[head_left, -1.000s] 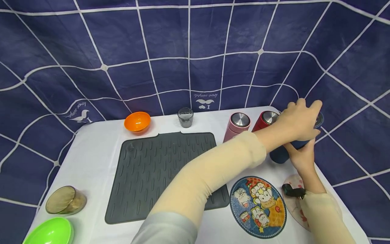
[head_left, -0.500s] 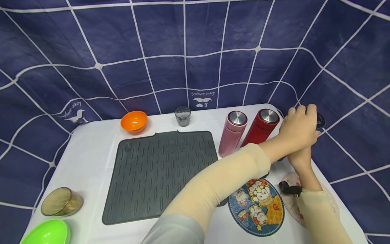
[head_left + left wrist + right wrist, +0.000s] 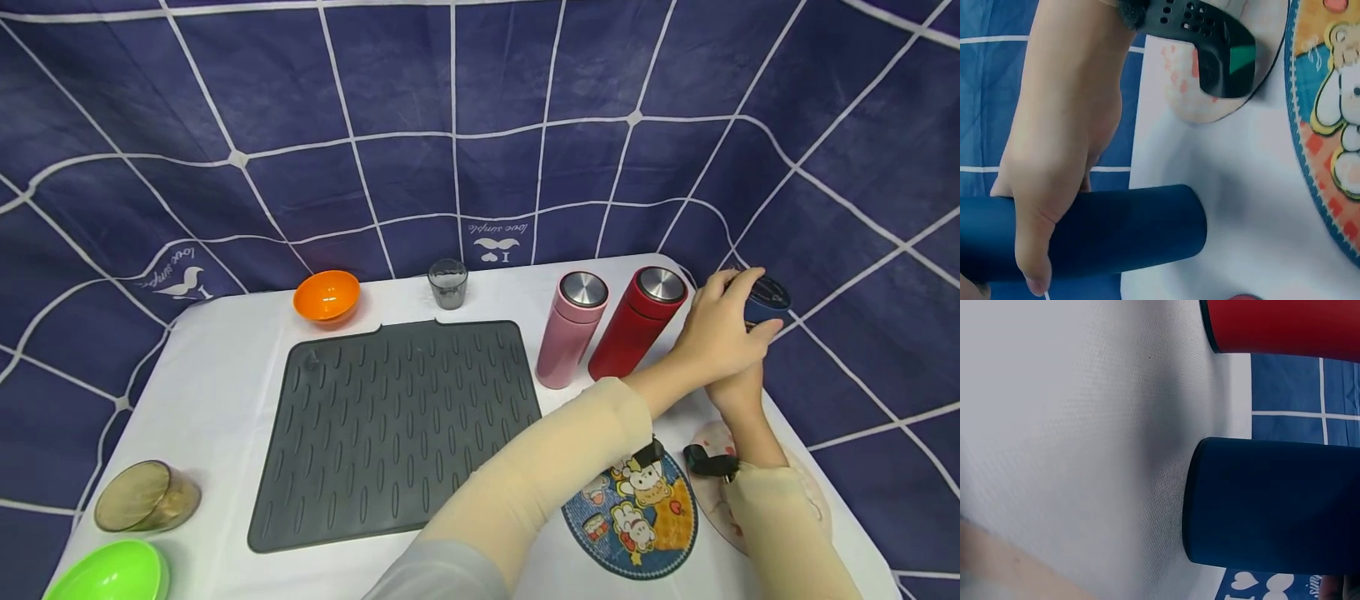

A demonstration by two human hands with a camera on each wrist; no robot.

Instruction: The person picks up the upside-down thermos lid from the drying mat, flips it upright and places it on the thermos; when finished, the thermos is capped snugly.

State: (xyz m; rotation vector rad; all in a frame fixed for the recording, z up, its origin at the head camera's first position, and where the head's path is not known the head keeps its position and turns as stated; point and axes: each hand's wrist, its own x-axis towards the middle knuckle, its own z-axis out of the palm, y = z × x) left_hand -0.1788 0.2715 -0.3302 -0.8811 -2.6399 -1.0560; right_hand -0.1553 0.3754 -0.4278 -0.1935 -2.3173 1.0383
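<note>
A dark blue thermos (image 3: 1135,231) is at the right end of the table, its lid (image 3: 768,297) facing up. My right hand (image 3: 738,390) grips the body from below, with its thumb wrapped across the thermos in the left wrist view. Crossing over it, my left hand (image 3: 716,329) holds the lid with fingers and thumb around its left side. In the head view the hands and arm hide most of the body. The right wrist view shows the lower end near the white cloth.
Pink (image 3: 572,333) and red (image 3: 637,325) thermoses stand left of the hands. Nearer lie a cartoon mat (image 3: 660,533) and a pale round mat (image 3: 810,500). Left are a grey drying mat (image 3: 405,425), orange bowl (image 3: 327,297), grey glass (image 3: 448,285), amber glass (image 3: 146,497) and green bowl (image 3: 112,575).
My left hand has turned at the lid; more of the lid's top shows now. The left forearm has shifted lower right, uncovering the pink and red thermoses. The view has shifted slightly.
</note>
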